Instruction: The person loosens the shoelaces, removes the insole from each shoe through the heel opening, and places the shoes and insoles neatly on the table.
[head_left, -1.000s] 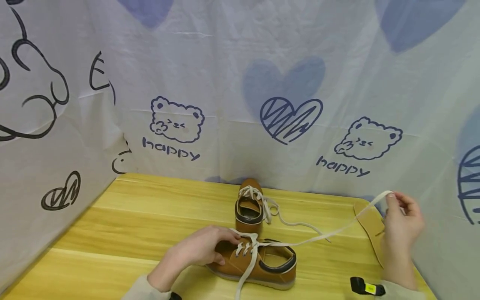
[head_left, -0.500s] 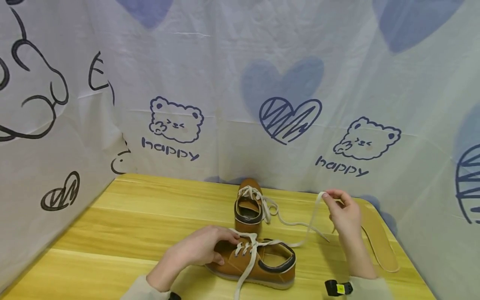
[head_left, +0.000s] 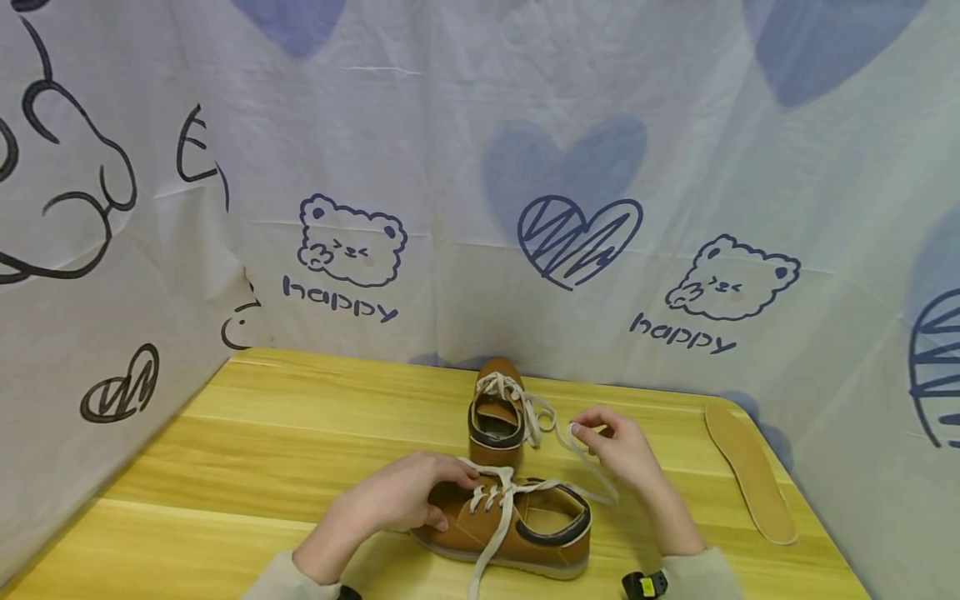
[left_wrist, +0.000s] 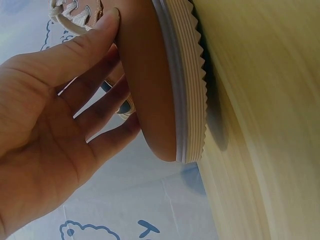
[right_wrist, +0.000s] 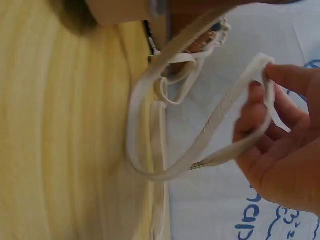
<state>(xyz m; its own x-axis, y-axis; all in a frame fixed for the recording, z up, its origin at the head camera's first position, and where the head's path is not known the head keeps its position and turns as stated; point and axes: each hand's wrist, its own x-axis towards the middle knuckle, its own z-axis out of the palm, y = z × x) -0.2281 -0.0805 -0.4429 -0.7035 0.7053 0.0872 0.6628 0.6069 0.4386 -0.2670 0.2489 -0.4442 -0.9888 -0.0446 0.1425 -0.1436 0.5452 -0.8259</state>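
A brown lace-up shoe (head_left: 540, 552) lies with its toe to the left and its sole on the table. My left hand (head_left: 397, 497) holds it by the toe, thumb on the near side and fingers on the far side; the left wrist view shows this grip too. My right hand (head_left: 621, 452) is raised to the right of the shoe. Between thumb and forefinger it pinches a white shoelace (right_wrist: 216, 120), which hangs in a slack loop back to the shoe's opening. Another length of lace drops over the shoe's near side. The laces cross above the eyelets.
Behind stands a second brown shoe (head_left: 498, 452), laced, with a loose lace trailing to the right. A tan insole (head_left: 752, 473) lies near the right edge of the yellow wooden table (head_left: 300, 408). White printed cloth (head_left: 465, 317) hangs at the back and sides.
My right hand has come from the far right in toward the shoes and lower, bringing the lace, which has gone from taut to slack. The insole is now fully uncovered. My left hand stays put.
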